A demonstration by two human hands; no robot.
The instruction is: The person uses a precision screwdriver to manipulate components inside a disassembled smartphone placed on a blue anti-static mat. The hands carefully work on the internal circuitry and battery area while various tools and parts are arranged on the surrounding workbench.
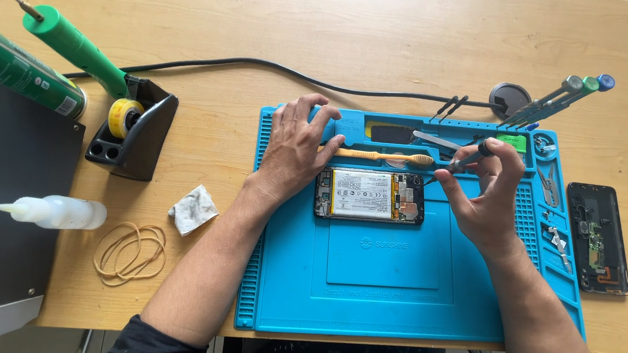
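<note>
An opened smartphone [369,195], back cover off with its white battery showing, lies on a blue repair mat [376,266]. My left hand [295,149] rests flat on the mat at the phone's upper left, fingers spread, steadying that end. My right hand [488,192] grips a thin dark screwdriver [467,160], its tip pointing at the phone's right end. A wooden-handled brush [377,156] lies just behind the phone.
A soldering iron in its black stand [131,129] sits at the left with its cable running across the table. A squeeze bottle [54,212], rubber bands [129,252] and a crumpled cloth [192,208] lie nearby. A phone back frame [598,237] and several screwdrivers [557,98] lie at the right.
</note>
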